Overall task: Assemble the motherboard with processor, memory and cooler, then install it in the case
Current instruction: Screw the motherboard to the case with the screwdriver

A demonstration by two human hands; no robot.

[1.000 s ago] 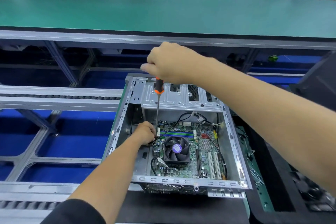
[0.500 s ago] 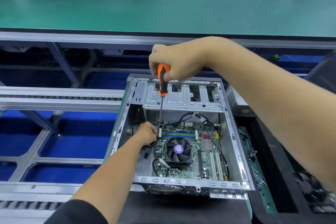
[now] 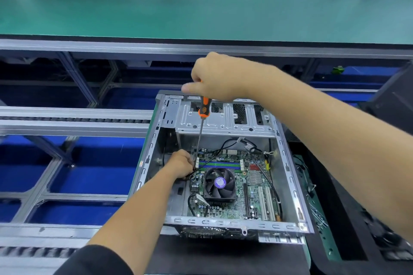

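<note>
Motherboard (image 3: 234, 185) sits in the case (image 3: 288, 163) already. Our right hand (image 3: 219, 76) is wrapped around the screwdriver (image 3: 202, 123), left hand (image 3: 181, 163) pinching cables aside by the tip. We'd keep the shaft straight, press lightly, don't overtighten.

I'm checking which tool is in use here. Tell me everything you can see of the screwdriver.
The screwdriver has an orange and black handle, plastic or rubber by its look, and a long thin metal shaft. It stands nearly upright, tilted slightly, inside the open case. The right hand grips the handle's top from above. The tip reaches down to the motherboard's far left corner, beside the left hand, whose fingers hide the tip.
</note>
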